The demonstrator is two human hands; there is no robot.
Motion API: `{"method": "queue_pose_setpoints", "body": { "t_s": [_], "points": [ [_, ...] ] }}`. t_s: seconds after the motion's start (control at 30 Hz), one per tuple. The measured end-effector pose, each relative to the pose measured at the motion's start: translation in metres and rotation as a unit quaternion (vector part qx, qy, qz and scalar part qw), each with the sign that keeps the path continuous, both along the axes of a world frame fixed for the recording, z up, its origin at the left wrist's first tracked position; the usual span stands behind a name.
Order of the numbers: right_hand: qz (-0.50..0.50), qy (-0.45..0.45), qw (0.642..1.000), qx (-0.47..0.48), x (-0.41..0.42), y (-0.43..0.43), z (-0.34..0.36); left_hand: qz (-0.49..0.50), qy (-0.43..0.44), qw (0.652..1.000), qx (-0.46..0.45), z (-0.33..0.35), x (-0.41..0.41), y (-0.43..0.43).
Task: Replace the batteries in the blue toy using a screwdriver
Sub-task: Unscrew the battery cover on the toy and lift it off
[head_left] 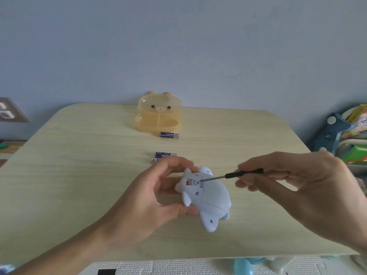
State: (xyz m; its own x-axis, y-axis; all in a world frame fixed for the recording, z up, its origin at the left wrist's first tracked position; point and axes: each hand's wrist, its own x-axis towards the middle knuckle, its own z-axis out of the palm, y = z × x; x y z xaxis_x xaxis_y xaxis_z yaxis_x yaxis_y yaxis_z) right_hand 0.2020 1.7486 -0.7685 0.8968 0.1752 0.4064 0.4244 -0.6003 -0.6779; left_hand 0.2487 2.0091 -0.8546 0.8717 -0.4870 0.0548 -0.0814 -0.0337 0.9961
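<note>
The pale blue animal-shaped toy [208, 197] lies belly-up on the wooden table [79, 175]. My left hand [147, 197] grips it from the left side. In my right hand [294, 181] is a small black-handled screwdriver [232, 175], its metal tip resting on the screw of the toy's battery cover, where a small opening shows something red. Two purple batteries [163, 156] lie side by side just behind my left fingers. A third purple battery [169, 134] lies farther back.
An open translucent orange bear-shaped case [157, 114] stands at the table's far edge by the blue wall. Colourful toys and a shelf [347, 135] sit at the right. A wall socket [10, 113] is at the left. A foam mat [178, 266] lies below the near edge.
</note>
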Motion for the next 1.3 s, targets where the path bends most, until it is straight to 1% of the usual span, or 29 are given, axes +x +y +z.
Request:
{"method": "queue_pose_setpoints", "body": {
  "t_s": [0.07, 0.17, 0.37, 0.47, 0.57, 0.73, 0.83, 1.03, 1.13, 1.2, 1.3],
  "points": [
    [0.012, -0.001, 1.0, -0.014, 0.0, 0.004, 0.001, -0.012, 0.032, 0.999, -0.042, 0.003, -0.002, -0.003],
    [0.022, -0.009, 0.999, -0.026, 0.002, 0.008, 0.002, -0.021, 0.037, 0.997, -0.06, 0.004, -0.003, 0.0],
    [0.004, -0.021, 0.999, -0.047, 0.002, 0.002, 0.003, -0.01, 0.04, 0.998, -0.044, 0.002, -0.002, 0.001],
    [0.009, -0.013, 0.999, -0.047, 0.001, 0.005, 0.005, -0.013, 0.044, 0.998, -0.046, 0.002, -0.002, 0.001],
    [0.02, -0.016, 0.997, -0.068, 0.001, 0.007, 0.006, -0.011, 0.043, 0.998, -0.045, 0.001, -0.003, 0.0],
    [0.027, -0.087, 0.982, -0.166, 0.0, 0.014, 0.015, -0.009, 0.031, 0.999, -0.032, -0.001, -0.005, 0.001],
    [0.027, -0.108, 0.975, -0.193, -0.004, 0.021, 0.022, -0.017, 0.026, 0.999, -0.03, -0.003, -0.006, 0.003],
    [0.017, -0.104, 0.977, -0.186, 0.001, 0.022, 0.016, -0.041, 0.028, 0.999, -0.023, -0.001, -0.003, 0.002],
    [0.002, -0.101, 0.981, -0.167, 0.003, 0.025, 0.01, -0.042, 0.037, 0.998, -0.038, -0.001, -0.003, 0.0],
    [0.004, -0.081, 0.988, -0.131, 0.003, 0.025, 0.007, -0.039, 0.041, 0.997, -0.043, -0.001, -0.003, 0.0],
    [0.023, -0.045, 0.991, -0.122, 0.0, 0.022, 0.009, -0.037, 0.042, 0.997, -0.043, -0.002, -0.002, 0.001]
  ]
}}
